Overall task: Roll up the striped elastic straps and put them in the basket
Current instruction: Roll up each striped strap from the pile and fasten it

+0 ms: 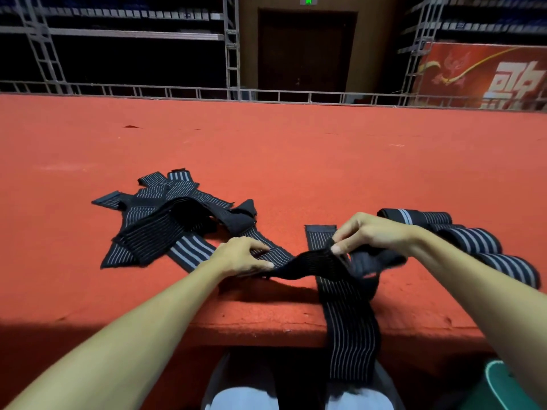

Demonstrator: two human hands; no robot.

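Note:
A black elastic strap with thin white stripes (pixel 349 329) lies across the front edge of the red surface, and its long end hangs down over the edge. My left hand (pixel 242 257) pinches one part of it near the surface. My right hand (pixel 367 233) pinches a raised fold of the same strap. A loose heap of several striped straps (pixel 165 220) lies to the left. Rolled striped straps (pixel 473 241) lie in a row to the right, behind my right forearm. A green rim (pixel 500 380), perhaps the basket, shows at the bottom right.
The red carpeted platform (pixel 296 158) stretches far ahead to a metal railing (pixel 266 94). A dark door (pixel 306 51) and metal scaffolding stand beyond it. A red banner (pixel 485 75) hangs at the back right. My knees show below the platform edge.

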